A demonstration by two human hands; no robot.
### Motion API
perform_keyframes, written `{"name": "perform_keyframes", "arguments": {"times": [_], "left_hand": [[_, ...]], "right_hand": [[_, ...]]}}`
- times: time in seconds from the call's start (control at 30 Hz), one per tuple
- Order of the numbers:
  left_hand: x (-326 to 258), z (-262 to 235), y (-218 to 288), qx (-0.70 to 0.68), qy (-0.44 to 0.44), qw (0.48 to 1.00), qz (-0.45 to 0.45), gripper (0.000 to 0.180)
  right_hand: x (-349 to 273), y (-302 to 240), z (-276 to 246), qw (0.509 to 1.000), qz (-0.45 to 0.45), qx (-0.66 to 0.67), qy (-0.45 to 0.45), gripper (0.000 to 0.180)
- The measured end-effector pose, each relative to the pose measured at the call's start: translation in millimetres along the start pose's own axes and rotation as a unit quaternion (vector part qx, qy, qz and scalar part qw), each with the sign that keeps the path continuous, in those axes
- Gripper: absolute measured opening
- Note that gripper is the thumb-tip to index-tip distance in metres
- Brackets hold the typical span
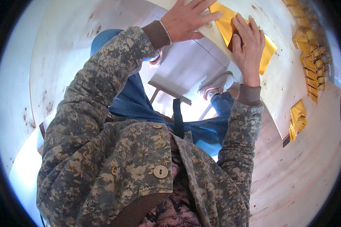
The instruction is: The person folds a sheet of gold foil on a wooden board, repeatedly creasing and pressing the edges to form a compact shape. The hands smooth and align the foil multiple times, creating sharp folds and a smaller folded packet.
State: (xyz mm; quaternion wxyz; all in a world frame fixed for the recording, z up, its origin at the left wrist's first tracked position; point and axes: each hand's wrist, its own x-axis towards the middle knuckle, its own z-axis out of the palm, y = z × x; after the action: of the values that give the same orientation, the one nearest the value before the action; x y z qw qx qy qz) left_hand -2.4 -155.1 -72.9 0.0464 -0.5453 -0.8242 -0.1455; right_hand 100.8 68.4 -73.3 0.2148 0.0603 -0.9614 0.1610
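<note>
A shiny gold paper sheet (pixel 268 53) lies at the edge of the pale tabletop, at the top of the view. My left hand (pixel 183 20) is over the table edge with its fingers spread, a fingertip reaching the sheet's left part; it grips nothing. My right hand (pixel 249 47) bends over the middle of the same sheet, fingers close together and thumb drawn in, holding it. A dark shaded patch of the sheet shows beside that thumb. Part of the sheet is hidden under the right hand.
Several bundles of folded gold paper (pixel 310 64) line the table's right side. Another small gold bundle (pixel 298 120) lies nearer me, by the table corner. The pale tabletop (pixel 278 87) curves around my lap. Below are my jeans (pixel 130 100) and a wooden bar (pixel 168 92).
</note>
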Motion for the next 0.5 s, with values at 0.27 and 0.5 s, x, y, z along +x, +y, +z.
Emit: {"name": "perform_keyframes", "arguments": {"times": [0.27, 0.5], "left_hand": [[8, 5, 1, -0.048, 0.016, 0.998, 0.047, 0.078], [6, -12, 16, -0.044, -0.006, 0.998, 0.053, 0.078]], "right_hand": [[-2, 2, -1, 1.0, -0.016, 0.018, -0.002, 0.042], [-3, 4, -2, 0.998, -0.015, 0.053, -0.011, 0.045]]}}
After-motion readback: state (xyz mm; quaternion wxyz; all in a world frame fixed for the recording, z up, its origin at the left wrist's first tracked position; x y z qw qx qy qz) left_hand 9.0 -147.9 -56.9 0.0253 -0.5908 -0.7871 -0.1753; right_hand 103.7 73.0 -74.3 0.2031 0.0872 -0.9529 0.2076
